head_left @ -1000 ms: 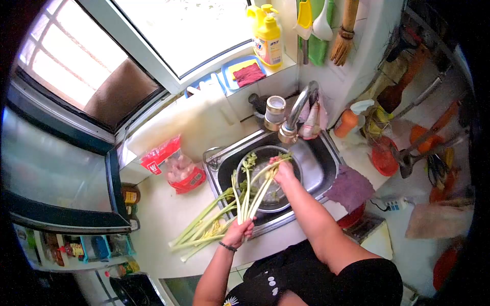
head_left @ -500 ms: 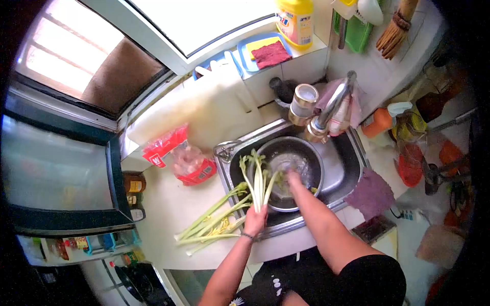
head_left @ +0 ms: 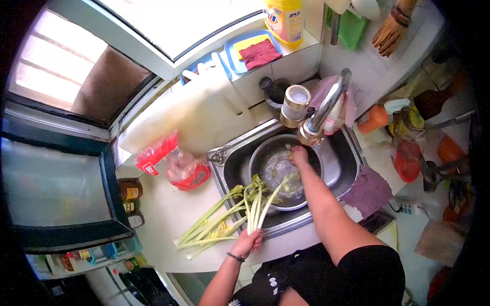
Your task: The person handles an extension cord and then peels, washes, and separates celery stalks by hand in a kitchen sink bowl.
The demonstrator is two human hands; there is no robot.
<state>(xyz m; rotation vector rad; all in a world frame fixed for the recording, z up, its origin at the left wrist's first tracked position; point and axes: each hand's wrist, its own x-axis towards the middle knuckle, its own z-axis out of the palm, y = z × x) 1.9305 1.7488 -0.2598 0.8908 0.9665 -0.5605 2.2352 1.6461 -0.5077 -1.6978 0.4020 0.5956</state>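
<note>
My left hand (head_left: 247,243) is closed around the pale lower ends of several green stalks (head_left: 254,206) at the sink's front left edge, their leafy tops leaning over the basin. Inside the sink (head_left: 231,171) sits a round metal bowl (head_left: 252,162) holding water and green bits. My right hand (head_left: 298,155) is over the right part of that bowl, its fingers closed near a small green piece. More stalks (head_left: 206,227) lie on the counter, left of the sink.
A red-printed plastic bag (head_left: 186,171) rests on the counter near the cutting board (head_left: 186,117). The faucet (head_left: 326,104) rises behind the bowl. A purple cloth (head_left: 368,192) lies at the sink's right, with an orange spray bottle (head_left: 375,119) behind it.
My right hand has left the stalk tops and moved to the bowl's far right side. My left hand still holds the stalks, now slightly lower and nearer the front edge. The view has shifted.
</note>
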